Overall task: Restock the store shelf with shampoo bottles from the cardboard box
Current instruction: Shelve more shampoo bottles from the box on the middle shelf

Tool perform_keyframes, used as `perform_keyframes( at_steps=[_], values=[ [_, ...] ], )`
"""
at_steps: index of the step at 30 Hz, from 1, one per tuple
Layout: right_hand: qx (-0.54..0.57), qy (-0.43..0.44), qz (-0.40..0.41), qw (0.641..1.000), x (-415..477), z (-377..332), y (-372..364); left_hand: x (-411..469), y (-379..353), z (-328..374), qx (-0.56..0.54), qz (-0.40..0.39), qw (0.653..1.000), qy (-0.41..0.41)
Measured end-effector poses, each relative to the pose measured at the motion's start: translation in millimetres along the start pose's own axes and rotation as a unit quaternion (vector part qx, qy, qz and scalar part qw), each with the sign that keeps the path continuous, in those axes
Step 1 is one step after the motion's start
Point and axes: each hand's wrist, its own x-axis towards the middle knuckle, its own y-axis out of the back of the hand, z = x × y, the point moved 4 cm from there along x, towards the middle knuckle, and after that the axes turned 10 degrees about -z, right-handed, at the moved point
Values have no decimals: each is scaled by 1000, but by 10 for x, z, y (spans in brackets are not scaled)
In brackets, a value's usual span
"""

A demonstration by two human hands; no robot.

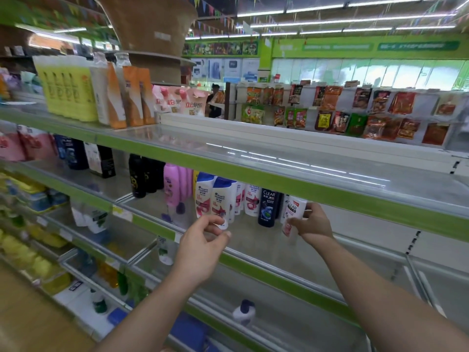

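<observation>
White plastic under the right fingers (314,208): they wrap the white Clear bottle (294,208) low on its body, thumb in front, the rest behind, so our right hand (313,224) is clamped on it. The bottle is tilted. Base is on or just above the shelf deck (256,240), can't tell which. It sits just right of the dark Clear bottle (267,207). Same brand, so we read this as slotting it into its own facing, label out. The low grip makes sense: the upper shelf edge (279,179) hangs close over the bottle tops and leaves little headroom for a hand.

Left fingers (213,220) are curled, index and thumb either side of the white cap of the front Head & Shoulders bottle (220,199). Contact is unclear: could be a light pinch, could be a gap. Likely reason is that our left hand (200,247) is steadying or squaring that row while the right works next door. Those bottles stand cap-down, packed touching.

Further out, a pink bottle (171,186) stands left of that row. Cardboard box is not in frame.

Judgement: we're mid-placement. Next move is to stand the white bottle upright. Risk is knocking the dark one over as it swings.
</observation>
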Motion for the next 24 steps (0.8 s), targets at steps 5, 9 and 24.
perform_keyframes(
  at_steps=[5,9,24],
  values=[
    [2,3,-21,1000,82,25,-22,18,-8,-35,-23,-2,1000,-3],
    [2,-6,-43,999,148,43,-11,-5,3,-71,-30,-3,1000,-6],
    [-75,-38,3,996,149,119,84,-17,63,-237,-26,10,999,15]
  ],
)
